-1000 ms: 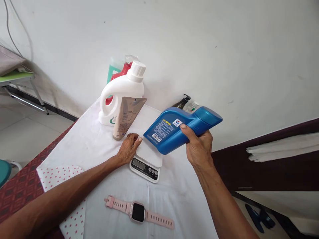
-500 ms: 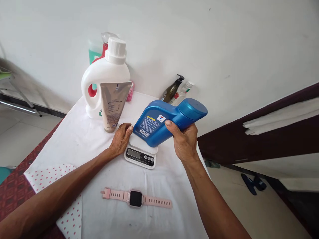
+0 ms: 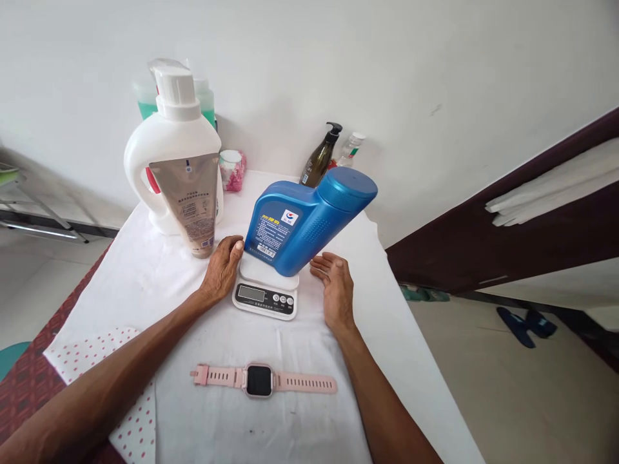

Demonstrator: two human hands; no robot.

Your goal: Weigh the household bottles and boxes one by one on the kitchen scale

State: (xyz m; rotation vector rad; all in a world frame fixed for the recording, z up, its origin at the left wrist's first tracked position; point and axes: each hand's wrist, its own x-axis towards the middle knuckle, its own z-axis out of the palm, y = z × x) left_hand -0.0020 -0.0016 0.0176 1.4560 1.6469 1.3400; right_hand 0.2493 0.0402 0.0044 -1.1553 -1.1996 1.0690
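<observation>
A blue bottle [image 3: 290,222] with a wide blue cap stands on the platform of a small white kitchen scale [image 3: 265,300], whose dark display shows no readable figure. My left hand [image 3: 223,267] is at the left of the scale, fingers extended toward the bottle's lower left corner; I cannot tell whether it touches. My right hand [image 3: 334,283] is open just right of the bottle's base, fingers loosely bent and holding nothing. Nearer to me, a pink smartwatch [image 3: 259,380] lies flat with its strap stretched out.
At the left back stand a beige tube [image 3: 191,200] and a large white jug [image 3: 178,138], with green containers behind. A pink-patterned roll [image 3: 233,171], a dark pump bottle [image 3: 320,154] and a clear bottle [image 3: 351,148] are by the wall. White cloth [image 3: 387,335] covers the table.
My right hand has let go of the blue bottle and moved down beside its base. The bottle now rests on the scale by itself. The view has shifted slightly.
</observation>
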